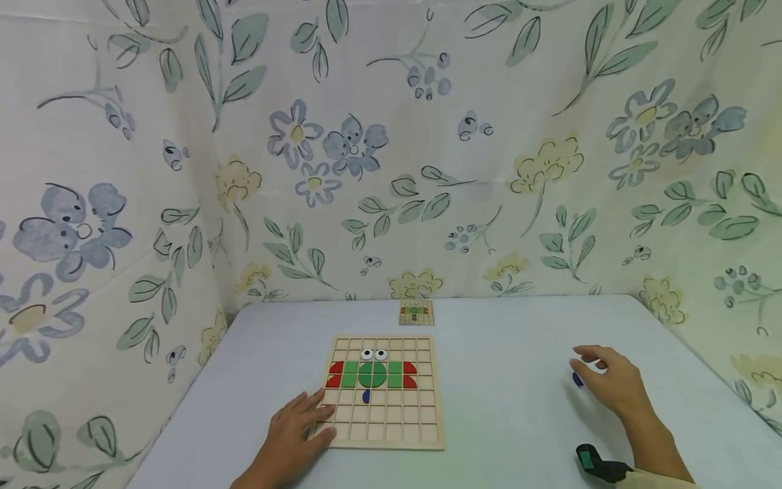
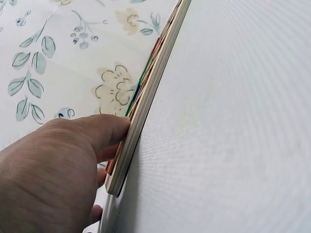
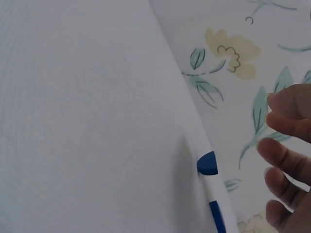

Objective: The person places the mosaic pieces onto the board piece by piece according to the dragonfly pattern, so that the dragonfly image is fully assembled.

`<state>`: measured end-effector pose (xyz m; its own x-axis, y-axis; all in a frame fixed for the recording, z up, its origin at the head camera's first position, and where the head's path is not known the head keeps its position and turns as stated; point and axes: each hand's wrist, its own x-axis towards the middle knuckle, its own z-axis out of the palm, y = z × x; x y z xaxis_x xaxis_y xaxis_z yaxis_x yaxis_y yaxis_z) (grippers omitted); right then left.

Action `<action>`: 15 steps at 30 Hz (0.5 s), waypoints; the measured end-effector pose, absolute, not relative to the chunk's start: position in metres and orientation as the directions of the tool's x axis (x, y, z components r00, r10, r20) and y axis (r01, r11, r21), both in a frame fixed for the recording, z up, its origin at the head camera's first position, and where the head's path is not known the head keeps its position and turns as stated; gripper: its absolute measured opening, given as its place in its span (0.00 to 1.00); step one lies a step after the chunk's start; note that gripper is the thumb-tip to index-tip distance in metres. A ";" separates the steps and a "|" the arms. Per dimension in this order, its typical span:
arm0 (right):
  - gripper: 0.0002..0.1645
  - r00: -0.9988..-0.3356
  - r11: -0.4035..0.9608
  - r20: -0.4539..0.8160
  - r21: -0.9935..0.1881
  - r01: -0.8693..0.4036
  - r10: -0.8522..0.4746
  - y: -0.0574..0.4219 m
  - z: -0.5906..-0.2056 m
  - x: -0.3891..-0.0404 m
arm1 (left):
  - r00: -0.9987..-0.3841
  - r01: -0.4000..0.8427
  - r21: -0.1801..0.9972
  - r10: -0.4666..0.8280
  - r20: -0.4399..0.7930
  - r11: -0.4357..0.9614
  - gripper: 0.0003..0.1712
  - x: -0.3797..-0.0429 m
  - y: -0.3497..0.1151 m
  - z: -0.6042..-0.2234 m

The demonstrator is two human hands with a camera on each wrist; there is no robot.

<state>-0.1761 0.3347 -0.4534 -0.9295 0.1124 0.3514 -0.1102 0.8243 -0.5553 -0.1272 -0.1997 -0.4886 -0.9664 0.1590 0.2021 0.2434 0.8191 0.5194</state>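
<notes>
A wooden grid board (image 1: 403,435) lies on the white table. Its cells hold green, red and blue tiles and two round eye tiles (image 1: 374,354). One blue tile (image 1: 366,396) sits just below the green circle. My left hand (image 1: 290,438) rests at the board's left edge, fingers stretched over the rim; the left wrist view shows the thumb against the edge. Far to the right, my right hand (image 1: 613,382) hovers above the table with loosely bent fingers, nothing visible between them. Near it lies a blue tile (image 1: 577,379); the right wrist view shows a rounded blue tile (image 3: 208,164) and another blue piece (image 3: 217,216).
Behind the board lies a small pattern card (image 1: 417,312) with a similar figure. A black strap device (image 1: 599,464) is on the right wrist. Floral cloth (image 1: 391,170) hangs around the table's back and sides.
</notes>
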 end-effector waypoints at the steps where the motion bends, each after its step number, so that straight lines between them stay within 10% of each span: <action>1: 0.21 -0.937 0.822 0.331 -0.561 -0.099 0.113 0.336 -0.456 -0.176 | -0.967 0.240 0.521 0.156 0.200 0.819 0.23 -0.127 -0.200 -0.488; 15: 0.21 -0.990 0.828 0.116 -0.561 0.005 0.085 0.343 -0.470 -0.182 | -0.964 0.250 0.534 0.158 0.213 0.808 0.23 -0.127 -0.201 -0.490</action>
<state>-0.1819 0.3433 -0.4699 -0.9896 0.0846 0.1160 0.0051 0.8281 -0.5605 -0.1272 -0.2008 -0.4902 -0.9642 0.1575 0.2135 0.2502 0.8076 0.5340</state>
